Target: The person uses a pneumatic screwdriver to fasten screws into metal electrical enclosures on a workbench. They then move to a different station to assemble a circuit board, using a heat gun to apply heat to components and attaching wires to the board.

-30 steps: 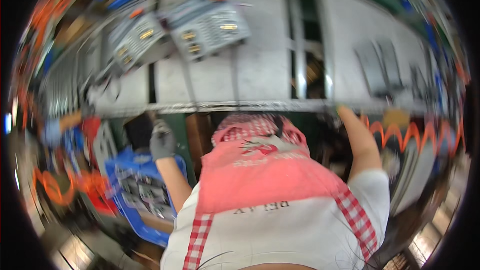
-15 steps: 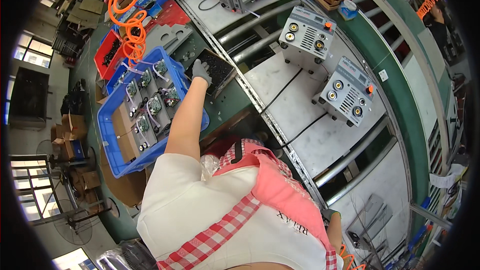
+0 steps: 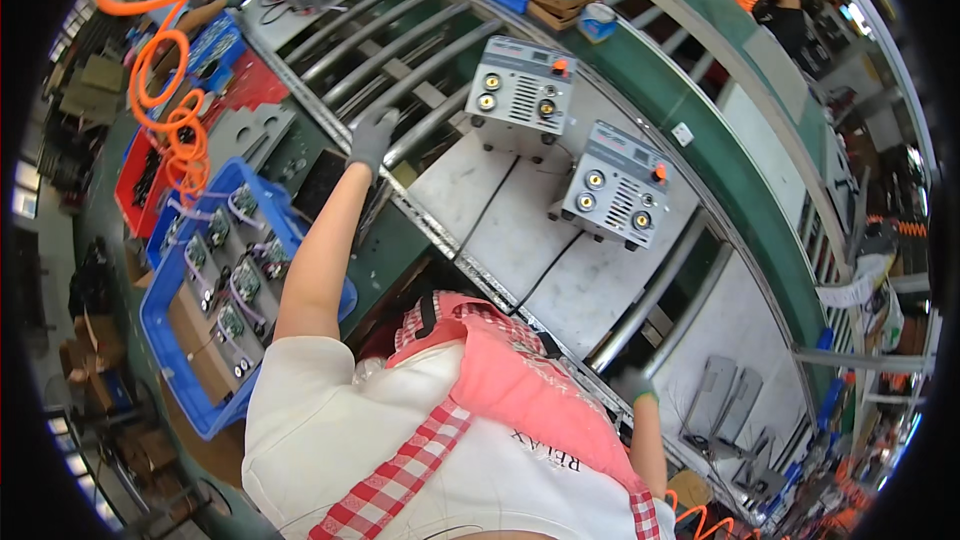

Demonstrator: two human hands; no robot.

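Observation:
My left hand [image 3: 371,143], in a grey glove, is over the near rail of the roller conveyor, with its fingers drawn together. Whatever they hold, if anything, is hidden. Left of that wrist lies a dark box [image 3: 320,180] of small black parts. My right hand [image 3: 632,383], also gloved, is low on the right above the rollers; motion blurs its fingers. Two grey machines with front sockets, a farther one [image 3: 522,90] and a nearer one [image 3: 616,185], stand on pale boards of the conveyor, apart from both hands.
A blue crate [image 3: 165,380] on the left holds several circuit-board assemblies. A red bin [image 3: 135,185] and a coiled orange hose [image 3: 175,125] are beyond it. Grey metal panels [image 3: 722,400] lie on the right board. Another person's arm [image 3: 215,10] reaches in at the far left.
My left hand has moved right from the box of black parts to the conveyor rail. My right hand has come up over the rollers. The whole view has shifted.

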